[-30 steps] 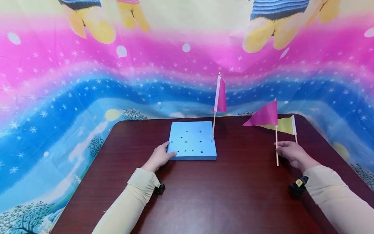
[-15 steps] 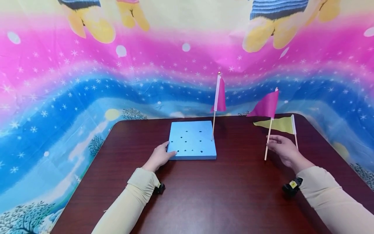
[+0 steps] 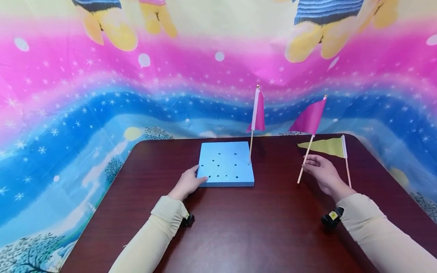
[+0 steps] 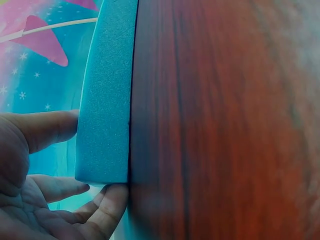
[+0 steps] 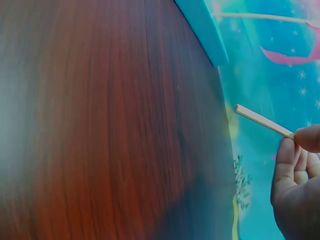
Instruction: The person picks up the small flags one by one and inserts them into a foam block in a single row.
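Note:
A light-blue foam block [image 3: 226,170] dotted with small holes lies on the table. My left hand [image 3: 187,182] grips its left front corner, thumb on the top face and fingers along the side, as the left wrist view of the block [image 4: 106,100] confirms. One pink flag [image 3: 260,112] stands upright in a hole at the block's right edge. To the right, my right hand [image 3: 322,173] pinches the stick of a second pink flag [image 3: 310,118] between thumb and fingers. That stick [image 5: 262,121] leans, its bare lower end pointing toward the block, raised above the table.
Beyond the right hand is a yellow-green flag [image 3: 327,147] on a stick, near the table's right side. The dark wooden table [image 3: 239,227] has rounded back corners. Behind it hangs a colourful patterned cloth [image 3: 211,83].
My right hand has moved left toward the block, carrying the pink flag, which has risen and tilted so its lower end points left. My left hand stays on the block.

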Demonstrator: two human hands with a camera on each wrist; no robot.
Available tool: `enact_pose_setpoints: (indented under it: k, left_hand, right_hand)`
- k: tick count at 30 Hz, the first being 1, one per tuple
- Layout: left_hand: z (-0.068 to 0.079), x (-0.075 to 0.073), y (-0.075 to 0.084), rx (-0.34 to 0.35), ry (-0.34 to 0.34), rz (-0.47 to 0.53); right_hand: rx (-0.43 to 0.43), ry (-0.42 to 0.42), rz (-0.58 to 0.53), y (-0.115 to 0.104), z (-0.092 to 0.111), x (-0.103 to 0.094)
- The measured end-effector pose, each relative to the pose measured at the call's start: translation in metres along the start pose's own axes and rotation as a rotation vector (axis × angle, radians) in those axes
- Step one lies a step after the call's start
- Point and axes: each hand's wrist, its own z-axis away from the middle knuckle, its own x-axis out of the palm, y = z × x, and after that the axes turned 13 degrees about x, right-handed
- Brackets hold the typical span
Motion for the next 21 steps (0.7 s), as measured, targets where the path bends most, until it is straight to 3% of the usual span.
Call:
enact_pose_setpoints:
  k: [9, 21]
  left_hand:
    - [-0.003, 0.000, 0.000, -0.005, 0.001, -0.004]
    - [-0.003, 0.000, -0.001, -0.005, -0.003, -0.009]
  right_hand:
    - [-0.117, 0.066, 0.035, -0.016, -0.001, 0.034]
    - [-0.185, 0.133, 0.038, -0.029, -0.008, 0.077]
